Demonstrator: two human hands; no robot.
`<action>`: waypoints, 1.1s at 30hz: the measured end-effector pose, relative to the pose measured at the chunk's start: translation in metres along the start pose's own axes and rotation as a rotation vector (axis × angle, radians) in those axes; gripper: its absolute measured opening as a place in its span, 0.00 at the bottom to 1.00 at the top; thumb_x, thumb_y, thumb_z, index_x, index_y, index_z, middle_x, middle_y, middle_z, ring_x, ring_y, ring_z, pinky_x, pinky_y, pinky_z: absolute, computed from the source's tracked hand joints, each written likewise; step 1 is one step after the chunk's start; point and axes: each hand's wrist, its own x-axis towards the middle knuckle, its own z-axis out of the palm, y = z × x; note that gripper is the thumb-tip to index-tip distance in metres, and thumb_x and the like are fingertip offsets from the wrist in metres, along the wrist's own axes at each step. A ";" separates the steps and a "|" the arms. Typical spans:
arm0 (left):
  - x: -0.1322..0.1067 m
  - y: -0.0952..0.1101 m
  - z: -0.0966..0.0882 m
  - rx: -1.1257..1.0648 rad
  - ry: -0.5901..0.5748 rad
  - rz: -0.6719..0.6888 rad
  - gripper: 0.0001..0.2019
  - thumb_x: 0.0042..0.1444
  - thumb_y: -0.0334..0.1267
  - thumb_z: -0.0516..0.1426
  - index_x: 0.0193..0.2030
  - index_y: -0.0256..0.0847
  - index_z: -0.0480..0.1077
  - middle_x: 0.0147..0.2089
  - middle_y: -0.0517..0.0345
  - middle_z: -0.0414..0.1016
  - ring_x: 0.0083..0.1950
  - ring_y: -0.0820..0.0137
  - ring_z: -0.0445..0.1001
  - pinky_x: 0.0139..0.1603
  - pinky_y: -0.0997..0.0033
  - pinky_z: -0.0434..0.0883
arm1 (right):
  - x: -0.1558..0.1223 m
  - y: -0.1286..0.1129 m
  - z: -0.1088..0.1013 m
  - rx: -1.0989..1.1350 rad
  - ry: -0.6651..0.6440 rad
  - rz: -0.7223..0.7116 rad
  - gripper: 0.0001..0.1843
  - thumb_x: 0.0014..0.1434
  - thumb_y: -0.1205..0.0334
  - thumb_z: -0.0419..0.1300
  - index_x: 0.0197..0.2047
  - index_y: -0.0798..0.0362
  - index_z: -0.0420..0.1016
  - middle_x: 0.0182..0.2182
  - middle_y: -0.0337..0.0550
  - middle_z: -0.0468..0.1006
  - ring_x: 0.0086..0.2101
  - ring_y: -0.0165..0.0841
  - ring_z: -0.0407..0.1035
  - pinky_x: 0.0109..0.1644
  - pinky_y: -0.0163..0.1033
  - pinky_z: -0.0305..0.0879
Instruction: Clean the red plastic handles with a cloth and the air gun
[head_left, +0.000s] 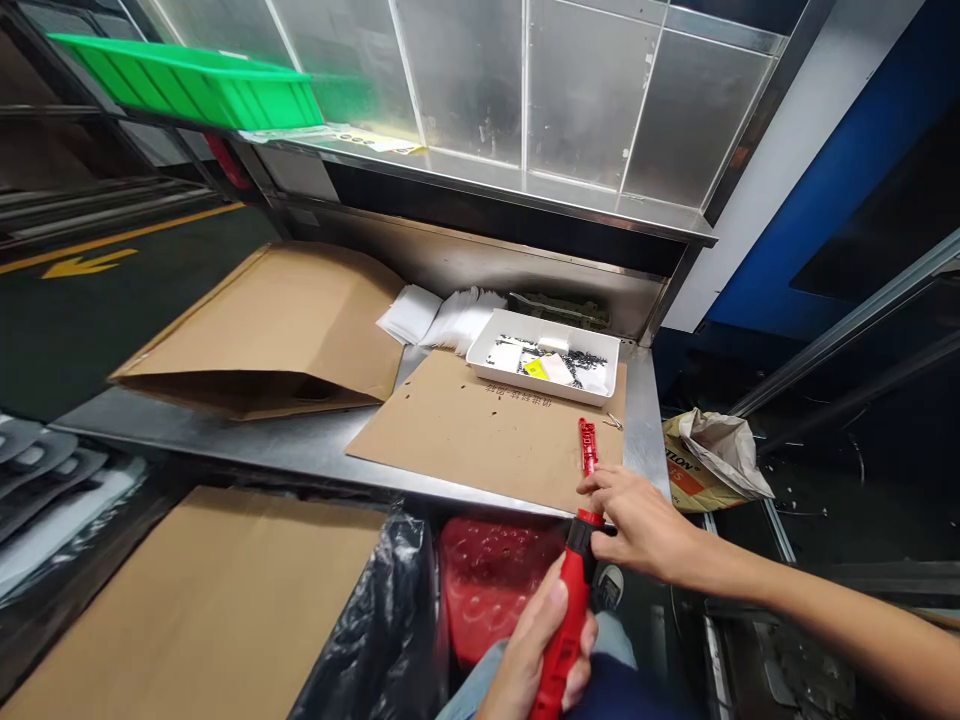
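At the bottom centre of the frame, gripped a red tool (570, 610) in the left hand (534, 655), with the fingers curled tight round the handle and the thumb laid along its upper side. Held it slanted, pointing up the frame toward the front edge of the steel bench (247, 440). Just above, at lower right, reached in from the right edge with the right hand (641, 520) and pinched the tool's black collar between thumb and bent fingers, pressed close together. Left the red tip poking out past those fingers, over the near right corner of a flat cardboard sheet (465, 430) on the bench; could not tell whether touching the sheet or just above it.

At centre frame, had a white tray (541, 386) sitting on the far edge of that sheet, with small dark screws and pale slips inside. Left of the tray, had a stack of white bags (442, 320), and further left a folded cardboard box (285, 320) lying on the bench. At upper left, had a green bin (187, 85) on the shelf above. Below the bench edge, beside the left hand, had a red stool (487, 580) and a black bag (375, 640). At right, well apart from the hands, had a crumpled paper sack (712, 455).
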 end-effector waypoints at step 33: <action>0.007 -0.013 -0.040 -0.148 -0.374 0.037 0.27 0.55 0.60 0.55 0.33 0.33 0.76 0.16 0.60 0.68 0.10 0.82 0.54 0.10 0.82 0.49 | -0.032 -0.025 -0.027 0.248 0.022 -0.085 0.07 0.64 0.56 0.56 0.42 0.48 0.73 0.58 0.44 0.67 0.63 0.36 0.54 0.67 0.45 0.50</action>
